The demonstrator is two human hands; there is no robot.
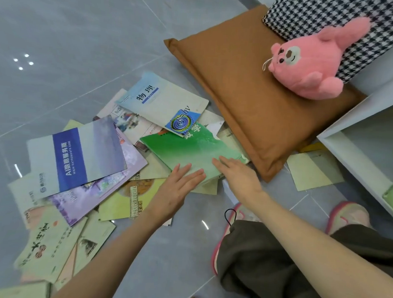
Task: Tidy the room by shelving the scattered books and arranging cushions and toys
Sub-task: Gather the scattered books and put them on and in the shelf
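Note:
Several books lie scattered over the grey floor. A green book (189, 148) lies on top of the pile, near the middle. My left hand (178, 188) rests flat on its near edge with straight fingers. My right hand (237, 174) touches the book's right corner, fingers straight too. A pale blue physics book (163, 101) overlaps the green one's far end. Further left lies a blue-and-white brochure (77, 158) on a purple book (100, 190). A brown cushion (244, 101) lies to the right with a pink plush toy (310, 61) on it and a houndstooth cushion (329, 17) behind.
A white shelf unit (356, 141) stands at the right with an open compartment. A pale yellow sheet (312, 173) lies beside it. My knees and pink-soled shoes (347, 214) fill the lower right. Bare grey floor tiles (72, 44) stretch to the far left.

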